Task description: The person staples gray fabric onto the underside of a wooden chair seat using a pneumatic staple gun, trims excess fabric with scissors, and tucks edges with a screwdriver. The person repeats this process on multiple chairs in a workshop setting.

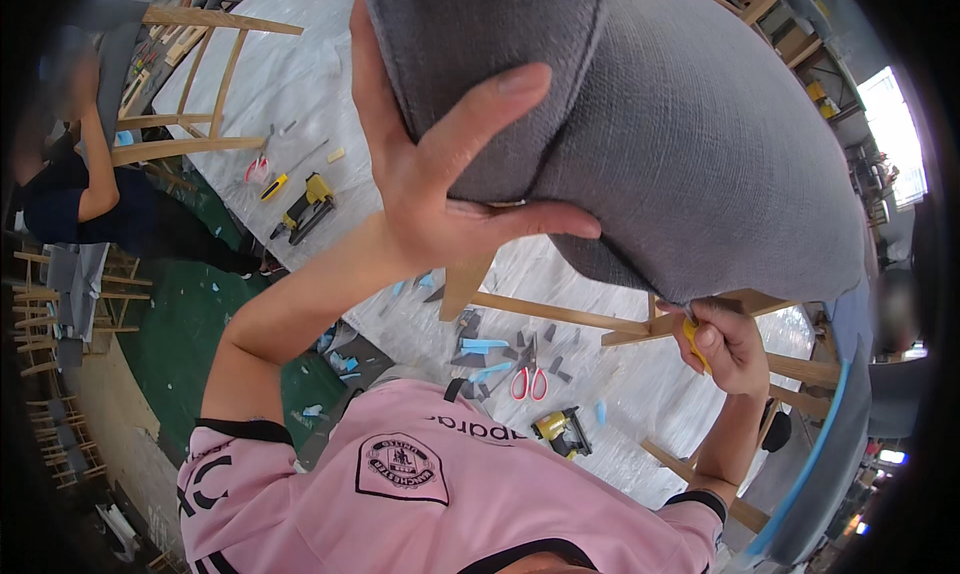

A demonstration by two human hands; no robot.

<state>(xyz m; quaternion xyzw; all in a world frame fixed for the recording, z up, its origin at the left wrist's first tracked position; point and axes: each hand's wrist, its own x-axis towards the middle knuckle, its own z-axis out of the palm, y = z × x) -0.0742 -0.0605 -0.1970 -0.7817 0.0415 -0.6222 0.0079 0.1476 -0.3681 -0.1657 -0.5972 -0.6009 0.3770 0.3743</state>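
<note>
A chair with grey fabric upholstery (700, 144) and wooden legs is tilted up close before me. My left hand (430, 184) grips a padded corner of it, fingers spread around the edge and thumb pressed along a seam. Lower right, my right hand (728, 346) is closed around a yellow-handled tool (692, 342). The tool's upper end meets the fabric's lower edge next to the wooden frame (640, 326); its tip is hidden, so I cannot tell its exact kind.
On the plastic-covered table (590, 414) lie red-handled scissors (528, 382), a staple gun (563, 432), fabric scraps (470, 349), another staple gun (305, 209) and a yellow knife (273, 187). A co-worker (90, 189) stands at left beside another wooden chair (215, 84).
</note>
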